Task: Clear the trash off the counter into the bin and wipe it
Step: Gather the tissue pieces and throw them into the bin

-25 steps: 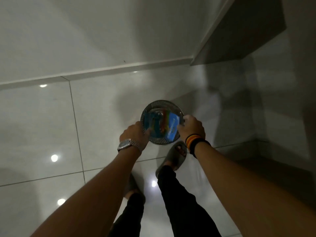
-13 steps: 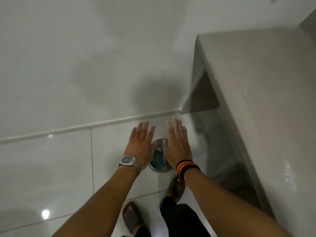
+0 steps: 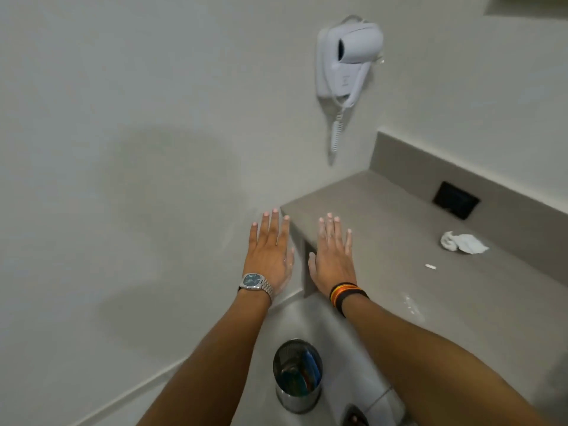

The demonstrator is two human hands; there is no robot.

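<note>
A small round metal bin [image 3: 297, 376] stands on the floor below my arms, with a blue and orange wrapper inside it. The grey counter [image 3: 396, 272] runs along the right. On it lie a crumpled white tissue [image 3: 463, 242] and a tiny white scrap [image 3: 430, 266]. My left hand [image 3: 270, 255] is held flat in the air with fingers spread and holds nothing, just left of the counter's end. My right hand [image 3: 332, 256] is also flat and empty, over the counter's near corner.
A white hair dryer [image 3: 347, 61] hangs on the wall above the counter's far end. A black socket plate [image 3: 455, 200] sits in the counter's backsplash. A wet smear [image 3: 410, 305] shines on the counter near my right forearm. Pale floor tiles surround the bin.
Both hands let go of the bin, which now stands on the floor, and rose open to counter height. My view tilted up from the floor to the counter and wall.
</note>
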